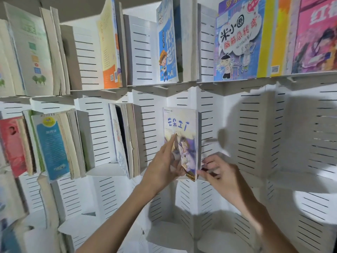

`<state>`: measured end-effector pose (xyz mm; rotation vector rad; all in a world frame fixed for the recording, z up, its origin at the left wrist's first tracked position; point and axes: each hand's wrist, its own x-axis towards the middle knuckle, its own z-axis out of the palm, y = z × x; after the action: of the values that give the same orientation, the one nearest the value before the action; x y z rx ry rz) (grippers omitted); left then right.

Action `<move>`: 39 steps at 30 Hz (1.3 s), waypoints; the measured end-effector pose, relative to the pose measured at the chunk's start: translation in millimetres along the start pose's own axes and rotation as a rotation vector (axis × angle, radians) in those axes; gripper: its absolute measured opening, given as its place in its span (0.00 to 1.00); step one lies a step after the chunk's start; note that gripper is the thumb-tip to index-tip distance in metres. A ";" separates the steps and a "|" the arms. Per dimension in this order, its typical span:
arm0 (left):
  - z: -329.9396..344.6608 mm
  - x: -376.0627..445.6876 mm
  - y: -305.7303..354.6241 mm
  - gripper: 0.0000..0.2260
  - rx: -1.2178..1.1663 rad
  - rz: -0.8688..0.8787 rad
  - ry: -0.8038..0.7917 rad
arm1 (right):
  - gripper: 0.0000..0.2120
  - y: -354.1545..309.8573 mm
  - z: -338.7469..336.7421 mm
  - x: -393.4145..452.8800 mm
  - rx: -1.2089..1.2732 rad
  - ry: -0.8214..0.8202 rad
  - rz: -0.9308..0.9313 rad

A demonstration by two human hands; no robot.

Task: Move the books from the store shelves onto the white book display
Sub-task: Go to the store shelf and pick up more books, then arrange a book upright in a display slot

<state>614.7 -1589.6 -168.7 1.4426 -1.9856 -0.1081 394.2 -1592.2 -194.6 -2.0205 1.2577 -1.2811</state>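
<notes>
Both hands are up at the white book display (255, 125), a wall of slotted white panels folded into angled pockets. Centre stage is the purple-and-cream book (184, 128), standing upright in a middle-row pocket with its cover facing out. The left hand (164, 167) lies flat against the lower cover, fingers straight and close together, the index tip reaching up toward the artwork. The right hand (217, 172) is at the book's lower right corner, fingers curled, thumb and forefinger pinching its edge.

Look at the pockets around it. To the left in the same row, one holds a cluster of books (127, 141) seen mostly edge-on, and further left another is packed with a blue-covered book (52, 145) beside a red one (12, 145). In the row above, a blue book with a cartoon boy (166, 52) fills one pocket, and a bright cartoon book (237, 39) with a pink book (315, 39) fill the right side. The pockets right of the hands show only bare slotted panels and shadow.
</notes>
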 end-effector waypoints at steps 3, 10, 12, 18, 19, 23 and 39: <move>-13.9 -12.8 8.2 0.35 0.046 -0.097 0.011 | 0.12 -4.5 -8.3 -11.9 0.017 0.003 -0.004; -24.5 -35.0 26.7 0.15 0.140 -0.028 -0.167 | 0.07 -23.4 -42.1 -69.7 -0.190 -0.098 0.069; -24.4 -45.5 33.8 0.13 0.046 0.052 -0.205 | 0.09 -33.7 -54.3 -90.2 -0.222 -0.096 0.117; -13.5 -96.4 56.7 0.10 -0.145 0.205 -0.263 | 0.09 -70.0 -86.3 -185.2 -0.380 0.033 0.250; -9.2 -110.6 65.5 0.10 -0.164 0.234 -0.289 | 0.09 -78.7 -91.0 -208.5 -0.419 0.039 0.279; 24.3 -172.6 104.7 0.09 -0.277 0.328 -0.468 | 0.09 -116.7 -105.8 -315.6 -0.534 0.113 0.416; 22.4 -481.2 495.8 0.07 -0.653 1.151 -0.933 | 0.12 -389.7 -206.4 -786.5 -0.944 0.802 0.988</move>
<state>276.8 -987.1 -194.4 -0.3714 -2.7771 -0.9147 268.5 -699.4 -184.1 -0.8030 3.1141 -1.0137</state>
